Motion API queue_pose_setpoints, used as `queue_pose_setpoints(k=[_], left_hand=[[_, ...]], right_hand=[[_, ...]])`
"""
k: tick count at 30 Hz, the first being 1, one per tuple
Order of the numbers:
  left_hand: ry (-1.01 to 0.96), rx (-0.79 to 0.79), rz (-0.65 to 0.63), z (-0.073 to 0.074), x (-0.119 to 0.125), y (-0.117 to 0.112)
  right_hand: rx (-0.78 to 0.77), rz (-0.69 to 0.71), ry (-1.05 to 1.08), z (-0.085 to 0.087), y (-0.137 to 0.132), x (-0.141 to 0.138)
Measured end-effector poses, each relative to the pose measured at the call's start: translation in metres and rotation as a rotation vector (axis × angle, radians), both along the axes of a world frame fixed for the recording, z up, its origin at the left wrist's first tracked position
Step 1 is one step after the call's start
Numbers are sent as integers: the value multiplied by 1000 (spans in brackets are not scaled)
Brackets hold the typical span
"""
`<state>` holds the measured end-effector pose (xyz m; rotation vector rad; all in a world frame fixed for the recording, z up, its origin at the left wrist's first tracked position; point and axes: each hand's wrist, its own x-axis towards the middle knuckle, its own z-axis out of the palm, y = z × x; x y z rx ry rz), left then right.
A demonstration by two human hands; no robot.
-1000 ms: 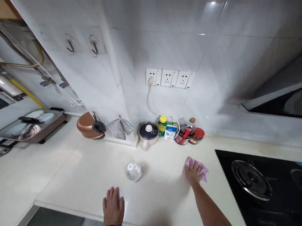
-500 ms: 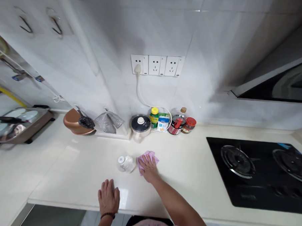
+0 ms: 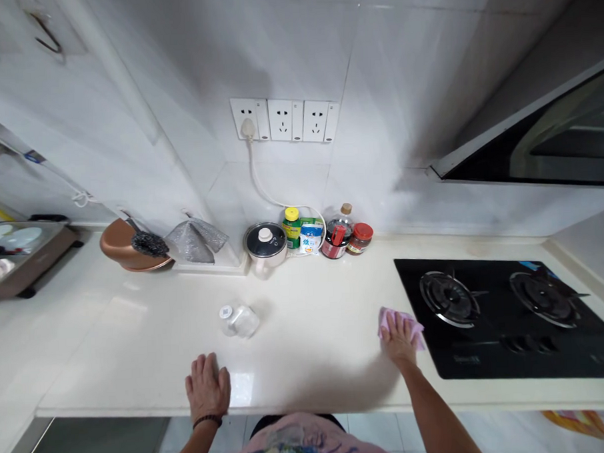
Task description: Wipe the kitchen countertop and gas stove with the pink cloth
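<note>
We rest the right hand [image 3: 400, 343] on the pink cloth [image 3: 416, 330], fingers extended and slightly spread over the fabric; we cannot tell whether the fingertips grip it. The cloth lies on the white surface [image 3: 307, 340], just beside the left edge of the black gas hob [image 3: 492, 347]. We set the left hand [image 3: 208, 389] palm down near the front edge, opened out and holding nothing. The clear bottle [image 3: 245, 322] is located between the left hand and the lidded pot [image 3: 267, 247].
</note>
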<state>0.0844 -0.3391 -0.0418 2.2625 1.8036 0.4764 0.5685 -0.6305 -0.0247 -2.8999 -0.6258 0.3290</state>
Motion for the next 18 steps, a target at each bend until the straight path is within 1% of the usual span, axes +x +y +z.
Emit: queue_pose_setpoints(k=[2, 4, 7, 9, 11, 12, 15, 17, 18], left_hand=[[-12, 5, -1, 0, 0, -1], [-25, 8, -5, 0, -1, -1], [-31, 7, -13, 0, -1, -1], [-25, 2, -15, 1, -1, -2], [-15, -1, -16, 2, -1, -2], [-10, -3, -17, 3, -1, -2], [0, -17, -22, 5, -1, -2], [5, -27, -25, 6, 0, -2], [10, -30, -26, 7, 0, -2]], right_hand=[[1, -97, -11, -7, -16, 5], [13, -168, -21, -13, -18, 2], [32, -230, -30, -15, -5, -13], [38, -207, -26, -11, 14, -32], [35, -105, -8, -5, 40, -60], [26, -23, 12, -2, 55, -77], [60, 184, 40, 0, 103, -137], [94, 343, 86, -1, 131, -181], [118, 445, 112, -2, 142, -201]])
